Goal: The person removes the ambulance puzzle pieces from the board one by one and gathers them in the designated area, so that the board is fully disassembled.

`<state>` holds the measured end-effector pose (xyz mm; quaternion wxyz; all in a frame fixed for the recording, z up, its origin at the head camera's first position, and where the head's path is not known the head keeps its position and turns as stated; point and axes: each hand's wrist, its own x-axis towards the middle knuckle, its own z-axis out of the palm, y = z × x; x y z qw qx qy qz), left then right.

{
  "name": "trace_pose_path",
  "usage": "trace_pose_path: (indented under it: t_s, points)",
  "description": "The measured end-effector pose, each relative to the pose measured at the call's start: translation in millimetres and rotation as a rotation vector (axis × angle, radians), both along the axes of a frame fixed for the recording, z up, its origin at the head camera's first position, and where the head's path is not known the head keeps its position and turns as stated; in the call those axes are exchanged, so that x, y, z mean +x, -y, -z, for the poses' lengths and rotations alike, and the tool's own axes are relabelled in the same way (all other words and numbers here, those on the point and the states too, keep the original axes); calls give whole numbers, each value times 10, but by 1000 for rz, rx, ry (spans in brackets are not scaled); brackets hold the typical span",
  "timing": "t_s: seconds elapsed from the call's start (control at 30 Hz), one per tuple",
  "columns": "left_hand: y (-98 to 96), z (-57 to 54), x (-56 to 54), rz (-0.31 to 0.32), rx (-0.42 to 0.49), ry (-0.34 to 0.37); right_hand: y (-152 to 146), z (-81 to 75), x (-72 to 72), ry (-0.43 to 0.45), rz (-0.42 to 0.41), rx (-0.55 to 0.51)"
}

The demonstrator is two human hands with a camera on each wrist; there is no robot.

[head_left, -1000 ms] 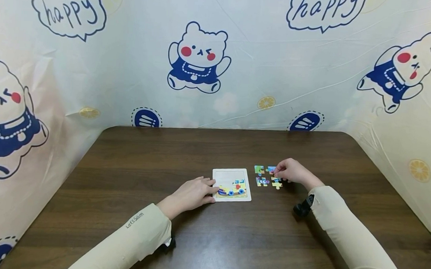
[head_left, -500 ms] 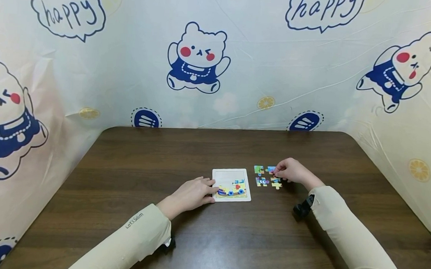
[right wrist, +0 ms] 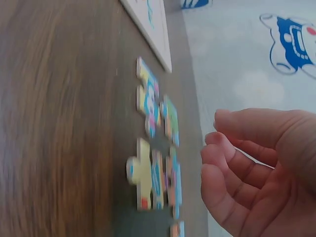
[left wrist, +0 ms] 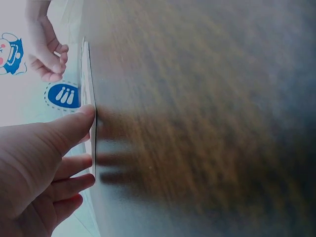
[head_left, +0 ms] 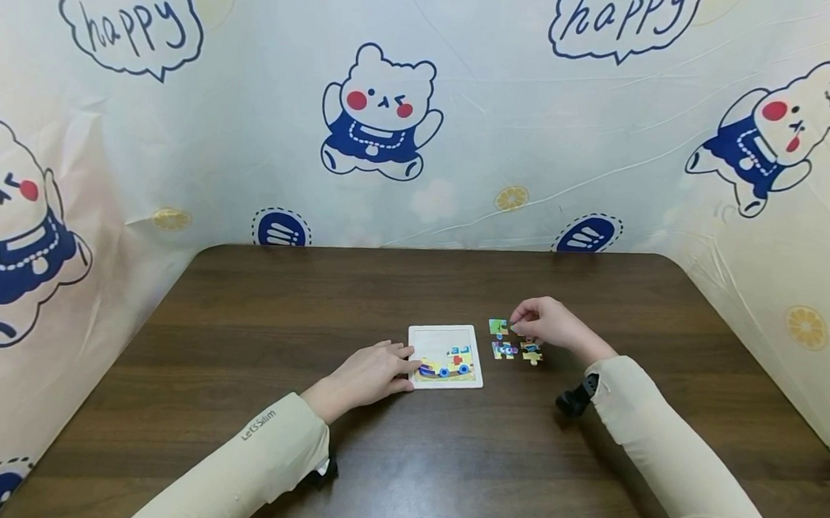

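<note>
A white-framed puzzle tray (head_left: 446,357) lies mid-table, with a yellow, blue and red vehicle picture assembled in its lower part. My left hand (head_left: 368,375) rests at its left side, fingers extended on the frame; in the left wrist view, thumb and fingertips touch the tray's thin edge (left wrist: 92,84). To the tray's right lie several loose jigsaw pieces, including a green piece (head_left: 499,326), a purple-and-blue piece (head_left: 504,350) and a yellow piece (head_left: 531,354). Above them hovers my right hand (head_left: 550,321), fingers loosely bent; nothing shows between thumb and fingers (right wrist: 213,185). It hides some pieces from the head camera.
The dark wooden table (head_left: 402,464) has rounded far corners. A printed curtain (head_left: 465,135) with cartoon bears hangs along its back and sides. Black wrist cameras sit at both cream sleeves (head_left: 253,455).
My right hand has lifted slightly and moved left, from the right side of the pieces to over the upper ones. The left hand and tray stay put.
</note>
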<state>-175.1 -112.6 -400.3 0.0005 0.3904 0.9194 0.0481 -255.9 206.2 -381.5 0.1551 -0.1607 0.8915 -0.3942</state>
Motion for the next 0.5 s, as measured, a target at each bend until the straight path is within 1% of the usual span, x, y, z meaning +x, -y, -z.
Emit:
trace_pose_path:
  t_s: [0.17,0.37,0.5]
  points:
    - [-4,-1,1,-7,-4,6,152,-23,39,10,-26,-26]
    - [-4,-2,2,-14,-4,12,349,-17,83,-2,-64,-23]
    - [-4,-4,4,-12,-5,10,472,-10,125,-24,-89,-1]
